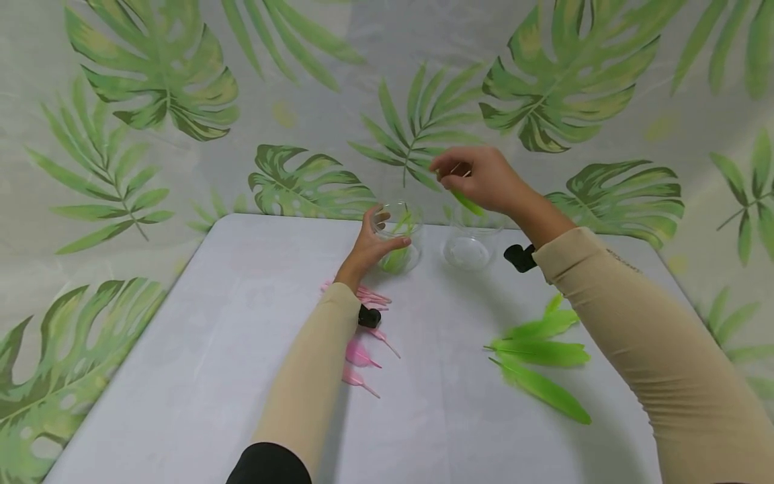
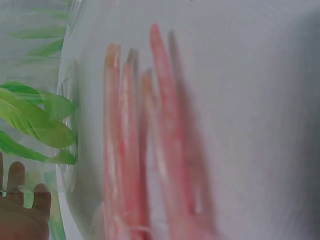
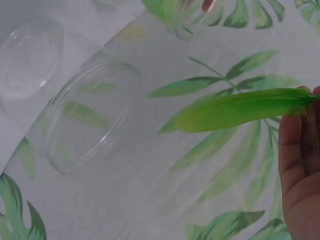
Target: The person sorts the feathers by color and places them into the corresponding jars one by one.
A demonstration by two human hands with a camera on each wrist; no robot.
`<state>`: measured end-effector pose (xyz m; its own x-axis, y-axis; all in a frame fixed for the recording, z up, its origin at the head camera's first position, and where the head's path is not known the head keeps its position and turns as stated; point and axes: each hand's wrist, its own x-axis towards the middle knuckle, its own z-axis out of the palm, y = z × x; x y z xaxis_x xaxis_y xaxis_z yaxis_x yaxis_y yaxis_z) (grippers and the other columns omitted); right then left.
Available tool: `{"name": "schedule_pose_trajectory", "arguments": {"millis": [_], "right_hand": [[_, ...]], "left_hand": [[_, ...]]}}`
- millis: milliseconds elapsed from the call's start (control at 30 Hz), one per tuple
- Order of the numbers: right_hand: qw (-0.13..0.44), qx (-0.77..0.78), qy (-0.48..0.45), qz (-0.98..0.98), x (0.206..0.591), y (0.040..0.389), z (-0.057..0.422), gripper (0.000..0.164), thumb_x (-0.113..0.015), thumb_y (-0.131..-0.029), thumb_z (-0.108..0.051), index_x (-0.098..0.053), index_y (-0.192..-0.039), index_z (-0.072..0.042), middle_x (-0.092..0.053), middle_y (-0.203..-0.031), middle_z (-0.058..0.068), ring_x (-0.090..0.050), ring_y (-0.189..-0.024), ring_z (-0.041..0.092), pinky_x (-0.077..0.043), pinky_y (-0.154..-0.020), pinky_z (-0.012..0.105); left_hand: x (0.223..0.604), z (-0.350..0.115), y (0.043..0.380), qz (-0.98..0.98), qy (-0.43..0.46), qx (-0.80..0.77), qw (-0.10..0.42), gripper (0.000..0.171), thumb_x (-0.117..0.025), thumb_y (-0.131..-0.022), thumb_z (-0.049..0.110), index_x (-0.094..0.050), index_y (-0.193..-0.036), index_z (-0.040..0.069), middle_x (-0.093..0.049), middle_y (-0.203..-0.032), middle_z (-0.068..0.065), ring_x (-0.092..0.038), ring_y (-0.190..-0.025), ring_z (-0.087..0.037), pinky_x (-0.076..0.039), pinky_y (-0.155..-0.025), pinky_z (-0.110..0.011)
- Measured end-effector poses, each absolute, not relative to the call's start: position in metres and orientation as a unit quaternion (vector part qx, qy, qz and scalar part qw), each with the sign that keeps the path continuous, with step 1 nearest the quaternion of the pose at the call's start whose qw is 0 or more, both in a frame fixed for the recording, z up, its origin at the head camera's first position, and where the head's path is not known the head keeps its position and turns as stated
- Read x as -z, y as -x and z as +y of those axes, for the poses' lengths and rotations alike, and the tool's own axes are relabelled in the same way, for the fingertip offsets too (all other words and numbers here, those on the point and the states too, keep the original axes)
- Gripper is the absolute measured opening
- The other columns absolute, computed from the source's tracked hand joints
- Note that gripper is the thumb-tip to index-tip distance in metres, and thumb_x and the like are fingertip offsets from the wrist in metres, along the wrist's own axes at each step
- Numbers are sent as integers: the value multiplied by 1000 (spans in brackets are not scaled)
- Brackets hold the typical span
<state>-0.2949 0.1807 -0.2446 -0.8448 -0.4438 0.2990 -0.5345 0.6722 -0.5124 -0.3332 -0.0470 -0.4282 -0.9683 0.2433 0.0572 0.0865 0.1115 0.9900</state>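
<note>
Feather (image 3: 240,111) seems light, soft, best taken by quill (image 3: 315,97), where right hand (image 1: 480,176) pinches; left hand (image 1: 370,247) grips jar (image 1: 402,227).

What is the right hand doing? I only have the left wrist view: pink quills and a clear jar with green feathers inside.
Observer: The right hand is raised and pinches a green feather near its quill end.
Operator: Is there more than one container?
Observer: Yes. In the head view, a second clear jar stands on the table, to the right of the jar that the left hand grips.
Operator: Is anything green lying loose?
Observer: Yes, several loose green feathers lie on the table's right side.
</note>
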Motion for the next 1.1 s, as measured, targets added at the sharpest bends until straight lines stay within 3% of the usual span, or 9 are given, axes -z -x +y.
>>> {"name": "schedule_pose_trajectory", "arguments": {"millis": [300,533,667,867,1100], "right_hand": [[37,-412,-176,-893,248,313,176,28,-58,-100,-14,-64,-127,-8,-66,-119,12,-63,-104,22,-52,-94,42],[42,-568,-78,-818,264,327,180,31,-59,-99,-11,-61,-130,-4,-62,-99,-6,-64,-89,9,-55,-93,35],[48,-638,-39,-767,273,332,178,30,-62,-97,-8,-61,-127,-3,-63,-94,-6,-67,-85,11,-55,-91,36],[63,-704,-8,-708,283,338,169,28,-66,-94,-6,-62,-122,-3,-63,-90,-4,-67,-81,11,-56,-81,28],[61,-729,11,-681,302,338,150,31,-65,-95,-8,-60,-125,-3,-63,-92,-3,-67,-84,12,-57,-88,33]], "left_hand": [[428,-48,334,743,-113,-657,58,101,-81,-83,25,-13,-158,22,-32,-159,-13,-26,-149,-36,-32,-117,-54],[431,-47,334,741,-110,-660,58,100,-81,-83,26,-15,-158,24,-33,-159,-12,-26,-149,-35,-33,-117,-53],[432,-47,333,737,-108,-664,59,101,-81,-83,25,-14,-158,23,-32,-159,-14,-25,-149,-36,-32,-117,-54],[429,-46,332,736,-113,-665,53,100,-80,-83,24,-14,-158,22,-32,-159,-13,-26,-149,-35,-32,-117,-54],[430,-45,333,739,-105,-663,57,100,-81,-82,26,-15,-157,24,-34,-158,-10,-27,-148,-32,-33,-117,-52]]}}
